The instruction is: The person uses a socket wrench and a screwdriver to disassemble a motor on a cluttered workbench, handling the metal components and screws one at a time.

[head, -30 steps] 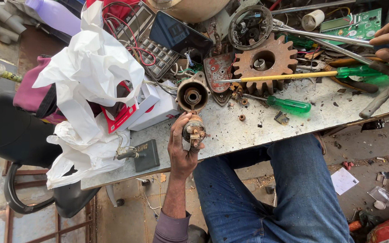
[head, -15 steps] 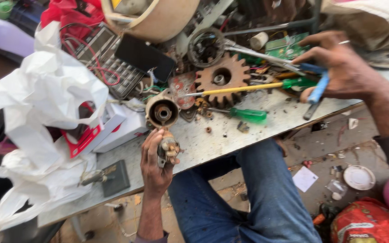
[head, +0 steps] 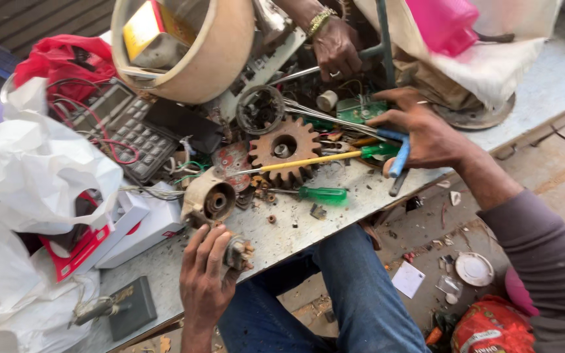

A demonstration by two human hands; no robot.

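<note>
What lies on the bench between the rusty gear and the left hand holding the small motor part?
In the head view, between the rusty gear and the left hand lies a beige cylindrical motor housing, beside a green-handled screwdriver.

The left hand (head: 205, 281) grips a small motor part (head: 238, 253) at six o'clock, while the right hand (head: 423, 134) closes on blue-handled pliers (head: 397, 153) at two o'clock, beside a rusty gear (head: 286, 151).
</note>
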